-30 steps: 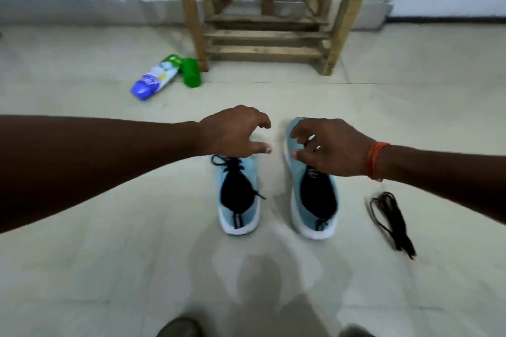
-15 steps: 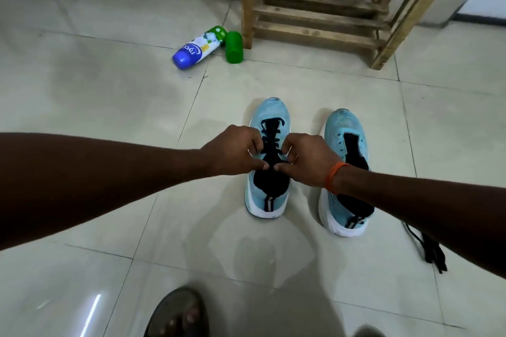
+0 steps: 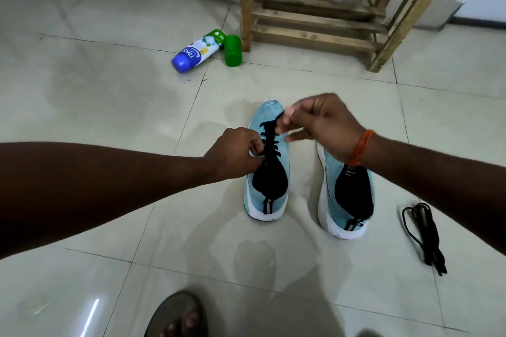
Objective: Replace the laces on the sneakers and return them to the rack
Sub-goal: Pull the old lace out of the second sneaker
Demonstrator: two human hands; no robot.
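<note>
Laces (image 3: 269, 145) on the sneaker (image 3: 267, 197) beneath the fingers, pinched together half a second ago, are now drawn apart, one strand being pinched and raised toeward by the right hand (image 3: 323, 123) and another held low by the left hand (image 3: 232, 157), so unlacing seems begun.

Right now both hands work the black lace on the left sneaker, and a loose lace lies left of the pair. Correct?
Not quite. The head view shows the loose lace lying right of the pair, beside the right sneaker. The rest holds: left hand and right hand both hold the black lace on the left sneaker.
</note>
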